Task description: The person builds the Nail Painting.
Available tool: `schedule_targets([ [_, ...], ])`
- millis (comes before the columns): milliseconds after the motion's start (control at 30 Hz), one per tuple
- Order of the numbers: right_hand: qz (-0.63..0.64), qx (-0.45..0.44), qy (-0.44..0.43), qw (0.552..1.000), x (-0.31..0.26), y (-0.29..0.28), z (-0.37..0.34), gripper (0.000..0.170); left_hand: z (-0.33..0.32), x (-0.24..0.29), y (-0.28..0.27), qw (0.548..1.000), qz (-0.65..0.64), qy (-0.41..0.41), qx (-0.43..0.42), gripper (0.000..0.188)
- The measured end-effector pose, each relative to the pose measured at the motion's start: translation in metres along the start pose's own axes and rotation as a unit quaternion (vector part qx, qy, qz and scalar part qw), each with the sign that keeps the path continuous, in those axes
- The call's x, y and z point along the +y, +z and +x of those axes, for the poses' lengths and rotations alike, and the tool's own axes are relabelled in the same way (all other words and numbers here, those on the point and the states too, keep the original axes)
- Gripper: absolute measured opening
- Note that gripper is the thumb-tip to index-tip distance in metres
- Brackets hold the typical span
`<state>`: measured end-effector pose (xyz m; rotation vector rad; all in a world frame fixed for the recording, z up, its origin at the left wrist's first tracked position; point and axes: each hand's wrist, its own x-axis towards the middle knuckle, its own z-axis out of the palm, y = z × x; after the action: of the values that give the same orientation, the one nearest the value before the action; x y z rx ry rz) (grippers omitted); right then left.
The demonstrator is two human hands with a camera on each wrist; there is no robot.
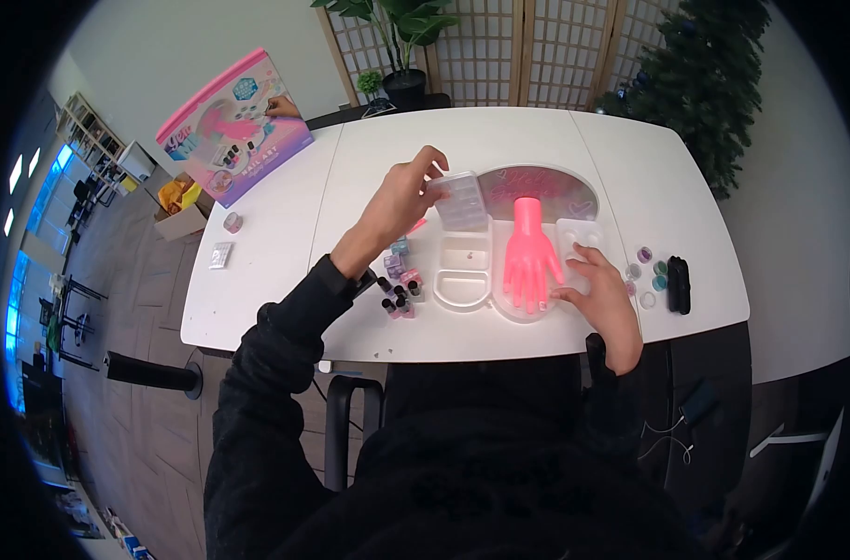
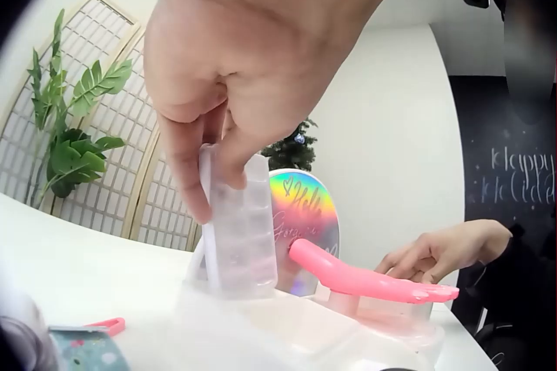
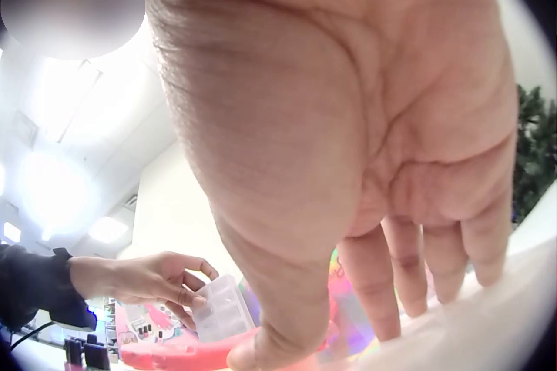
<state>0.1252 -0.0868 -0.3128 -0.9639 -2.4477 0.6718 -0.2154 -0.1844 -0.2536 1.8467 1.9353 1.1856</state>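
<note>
A translucent plastic compartment box (image 1: 462, 200) stands tilted up over the back left of a white nail-art station (image 1: 462, 297). My left hand (image 1: 401, 198) pinches the box at its upper edge, thumb on one face and fingers on the other, as the left wrist view shows. At the middle of the station a pink model hand (image 1: 531, 254) lies palm down, its fingers toward me. Beside it, my right hand (image 1: 600, 291) rests at the station's right part, fingers extended down and thumb near the model hand's fingers. A shiny mirror panel (image 1: 555, 191) rises behind.
Several nail polish bottles (image 1: 401, 297) cluster left of the station. To the right are small glitter pots (image 1: 660, 282) and a black case (image 1: 679, 285). A pink and purple product box (image 1: 233, 131) stands at the back left; a small packet (image 1: 220, 256) lies nearer.
</note>
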Motion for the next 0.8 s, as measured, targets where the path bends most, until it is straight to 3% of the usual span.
schedule_targets([
  [67,0.002,-0.004,0.0,1.0,0.001,0.0,0.001,0.064,0.002,0.0,-0.003,0.996,0.055,0.069,0.012,0.022],
  [167,-0.009,-0.001,-0.018,1.0,0.004,0.002,0.001,0.064,0.005,-0.002,-0.007,0.996,0.048,0.068,-0.044,0.021],
  [367,-0.006,0.002,-0.01,1.0,0.001,0.001,0.001,0.063,0.009,-0.016,-0.001,0.992,0.021,0.122,-0.029,0.022],
  [600,-0.004,0.004,-0.016,1.0,0.002,0.002,0.001,0.063,0.01,-0.017,0.0,0.992,-0.002,0.119,-0.036,0.029],
  [800,-0.005,0.005,-0.017,1.0,0.001,0.001,0.0,0.063,0.006,-0.017,-0.011,0.994,-0.019,0.103,0.016,0.018],
])
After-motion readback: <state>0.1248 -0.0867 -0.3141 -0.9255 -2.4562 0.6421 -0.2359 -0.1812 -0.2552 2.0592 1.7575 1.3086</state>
